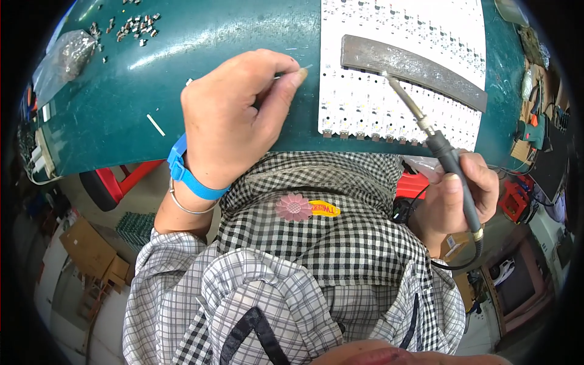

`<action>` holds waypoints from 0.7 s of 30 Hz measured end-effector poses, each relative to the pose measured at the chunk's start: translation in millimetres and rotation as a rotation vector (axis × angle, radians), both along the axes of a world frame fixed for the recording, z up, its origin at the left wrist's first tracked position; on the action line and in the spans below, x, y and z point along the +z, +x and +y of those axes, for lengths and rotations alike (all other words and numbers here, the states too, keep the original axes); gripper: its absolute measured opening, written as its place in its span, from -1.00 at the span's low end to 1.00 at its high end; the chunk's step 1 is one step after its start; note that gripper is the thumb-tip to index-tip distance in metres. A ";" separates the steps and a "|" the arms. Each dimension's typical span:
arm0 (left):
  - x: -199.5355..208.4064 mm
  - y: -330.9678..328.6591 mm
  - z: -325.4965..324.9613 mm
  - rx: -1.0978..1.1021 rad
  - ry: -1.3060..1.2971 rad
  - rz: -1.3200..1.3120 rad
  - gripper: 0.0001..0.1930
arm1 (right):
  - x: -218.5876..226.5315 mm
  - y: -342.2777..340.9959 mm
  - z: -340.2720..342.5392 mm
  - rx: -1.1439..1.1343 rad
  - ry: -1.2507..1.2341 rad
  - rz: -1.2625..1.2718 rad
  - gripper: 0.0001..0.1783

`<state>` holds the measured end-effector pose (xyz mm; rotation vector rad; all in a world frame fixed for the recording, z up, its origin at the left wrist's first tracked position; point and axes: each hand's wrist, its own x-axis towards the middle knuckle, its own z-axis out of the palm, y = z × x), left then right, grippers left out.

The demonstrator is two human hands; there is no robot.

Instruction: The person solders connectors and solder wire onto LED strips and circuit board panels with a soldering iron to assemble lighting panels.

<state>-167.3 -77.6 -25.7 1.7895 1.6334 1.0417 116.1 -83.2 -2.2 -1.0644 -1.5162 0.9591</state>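
My right hand point(457, 198) is wrapped round the dark handle of a soldering iron point(449, 159). Its metal tip points up and left, over the lower edge of a flat grey metal bar point(413, 66). That bar lies across a white panel of circuit boards point(359, 100), with small metal connectors along the near edge. Left of the panel, my left hand point(246, 106) is closed, thumb and forefinger pinched on a thin pale strand point(307, 67) whose end sticks out towards the boards. The rest of the strand is mostly hidden by the hand.
Several loose small connectors point(139, 27) lie at the far left of the green table mat point(243, 30), near a clear plastic bag point(64, 58). A short white stick point(156, 125) rests left of my left wrist. The iron's cord point(465, 266) loops down at right.
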 end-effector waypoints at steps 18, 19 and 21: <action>-3.2 16.3 11.4 -0.065 0.086 0.150 -0.92 | -0.7 -30.0 13.0 0.183 0.135 -0.326 -0.66; -3.4 16.2 11.5 -0.065 0.086 0.149 -0.92 | -0.2 -30.3 14.2 0.183 0.135 -0.326 -0.66; -3.9 16.1 11.5 -0.053 0.098 0.135 -0.91 | 0.0 -30.4 17.0 0.210 0.209 -0.351 -0.66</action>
